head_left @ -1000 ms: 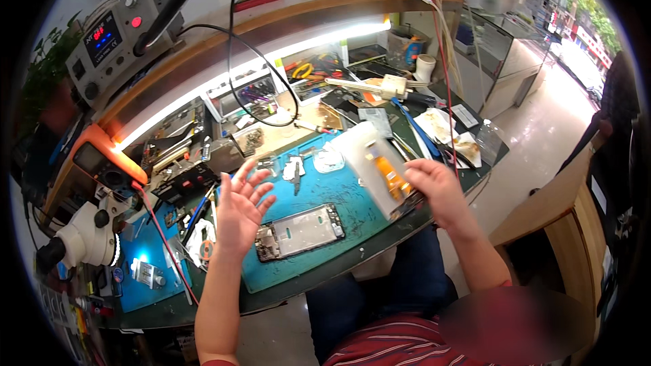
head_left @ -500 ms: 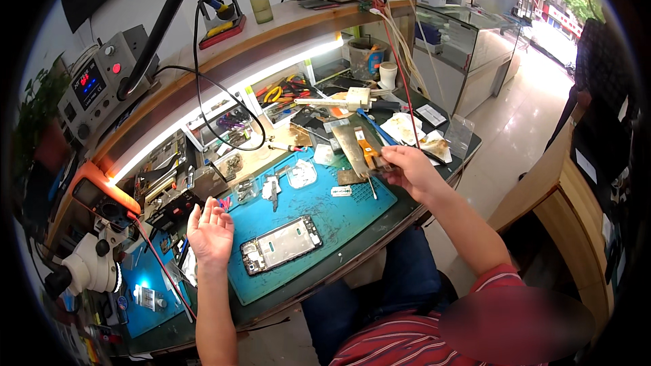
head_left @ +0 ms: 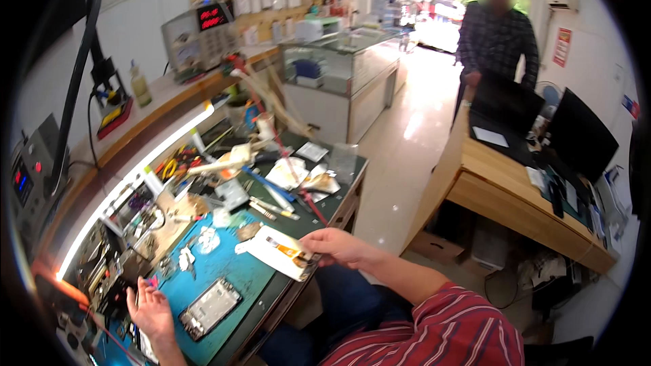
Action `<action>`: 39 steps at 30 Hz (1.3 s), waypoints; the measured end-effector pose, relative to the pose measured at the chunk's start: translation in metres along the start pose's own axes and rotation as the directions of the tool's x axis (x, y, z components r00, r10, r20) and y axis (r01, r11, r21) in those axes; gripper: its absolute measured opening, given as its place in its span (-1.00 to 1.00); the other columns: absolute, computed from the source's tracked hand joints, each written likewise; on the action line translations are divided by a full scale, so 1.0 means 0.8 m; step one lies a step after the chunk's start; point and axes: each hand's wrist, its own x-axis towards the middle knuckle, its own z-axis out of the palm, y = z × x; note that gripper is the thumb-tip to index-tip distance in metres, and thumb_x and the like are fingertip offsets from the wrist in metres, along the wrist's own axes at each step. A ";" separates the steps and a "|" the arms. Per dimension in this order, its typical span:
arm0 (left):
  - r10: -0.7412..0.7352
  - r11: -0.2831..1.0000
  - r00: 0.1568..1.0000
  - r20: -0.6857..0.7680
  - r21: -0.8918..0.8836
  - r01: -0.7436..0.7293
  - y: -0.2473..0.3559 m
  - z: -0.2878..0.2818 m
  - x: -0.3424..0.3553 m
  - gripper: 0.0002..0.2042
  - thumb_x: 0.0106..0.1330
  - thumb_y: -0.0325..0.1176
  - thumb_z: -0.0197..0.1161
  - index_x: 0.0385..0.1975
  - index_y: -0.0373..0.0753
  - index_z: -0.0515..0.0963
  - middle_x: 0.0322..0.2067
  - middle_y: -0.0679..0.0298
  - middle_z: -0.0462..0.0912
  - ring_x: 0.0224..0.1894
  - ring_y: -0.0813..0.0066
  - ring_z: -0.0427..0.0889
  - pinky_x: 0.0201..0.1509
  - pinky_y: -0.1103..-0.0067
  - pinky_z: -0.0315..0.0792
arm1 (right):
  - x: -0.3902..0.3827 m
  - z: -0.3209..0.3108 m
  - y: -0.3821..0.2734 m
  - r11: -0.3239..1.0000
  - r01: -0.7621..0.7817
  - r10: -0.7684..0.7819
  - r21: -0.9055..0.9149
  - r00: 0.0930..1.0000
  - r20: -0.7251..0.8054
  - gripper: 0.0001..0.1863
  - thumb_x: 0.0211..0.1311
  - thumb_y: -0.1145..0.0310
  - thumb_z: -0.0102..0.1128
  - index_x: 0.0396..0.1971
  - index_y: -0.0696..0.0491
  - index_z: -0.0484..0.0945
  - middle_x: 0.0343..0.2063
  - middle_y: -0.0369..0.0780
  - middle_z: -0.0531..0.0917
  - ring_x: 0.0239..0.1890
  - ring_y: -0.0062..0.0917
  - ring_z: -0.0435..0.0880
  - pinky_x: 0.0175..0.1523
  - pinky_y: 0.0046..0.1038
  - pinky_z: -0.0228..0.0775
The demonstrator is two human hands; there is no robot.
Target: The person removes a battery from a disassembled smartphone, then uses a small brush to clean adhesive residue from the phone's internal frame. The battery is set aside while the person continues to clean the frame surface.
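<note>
My right hand grips the edge of a pale flat panel with an orange flex cable on its face, held over the right part of the blue mat. Lower left, my left hand is open and palm up, holding nothing, its fingers loosely curled and apart. Between the hands an opened phone housing lies on the mat. Small white scraps sit farther back on it.
Cluttered tools cover the bench's back beneath a lamp strip and shelf. A power supply stands above. A person in a plaid shirt stands behind the right-hand wooden desk with monitors. A glass counter is farther back.
My view has swung right and up toward the doorway and desk, bringing the other person into sight. The panel in my right hand has tilted; my left hand stays open.
</note>
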 end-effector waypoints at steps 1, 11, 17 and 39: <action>-0.030 0.997 0.999 0.028 -0.068 0.032 -0.006 -0.002 0.010 -0.46 0.49 -0.02 0.19 0.17 -0.43 0.42 -0.06 0.16 0.65 -0.16 0.40 0.63 -0.04 0.49 0.59 | -0.001 -0.007 0.001 0.988 0.036 -0.036 0.147 0.999 -0.003 -0.70 0.47 0.12 0.23 0.01 0.00 0.65 -0.26 -0.46 0.68 -0.38 -0.80 0.58 -0.32 -0.72 0.45; 0.005 0.962 0.904 0.427 -0.247 0.112 0.035 -0.048 0.036 -0.36 0.55 -0.01 0.11 0.26 -0.56 0.25 0.15 -0.03 0.47 -0.03 0.30 0.57 0.10 0.46 0.61 | 0.007 -0.012 -0.015 0.821 0.056 -0.025 0.568 0.998 -0.062 -0.83 0.42 0.30 0.27 -0.10 0.03 0.65 -0.22 -0.37 0.73 -0.30 -0.65 0.66 -0.38 -0.66 0.36; -0.010 0.970 0.916 0.402 -0.218 0.106 0.029 -0.043 0.032 -0.36 0.54 0.01 0.10 0.24 -0.56 0.29 0.12 -0.02 0.51 -0.06 0.30 0.59 0.09 0.45 0.61 | 0.011 -0.023 -0.006 0.884 0.083 -0.076 0.461 0.997 -0.034 -0.80 0.44 0.24 0.26 -0.08 0.01 0.66 -0.24 -0.39 0.67 -0.26 -0.66 0.64 -0.34 -0.65 0.42; 0.198 0.979 0.922 0.333 -0.020 -0.203 0.008 0.028 -0.025 -0.63 0.66 -0.15 -0.09 0.09 -0.33 0.52 -0.61 0.47 0.27 -0.67 0.72 0.10 -0.60 0.69 0.06 | 0.063 -0.047 -0.003 0.730 0.291 -0.606 -0.618 0.695 -0.388 -0.59 0.49 0.32 0.17 0.23 0.17 0.51 -0.32 -0.30 0.66 -0.51 -0.73 0.53 -0.49 -0.66 0.30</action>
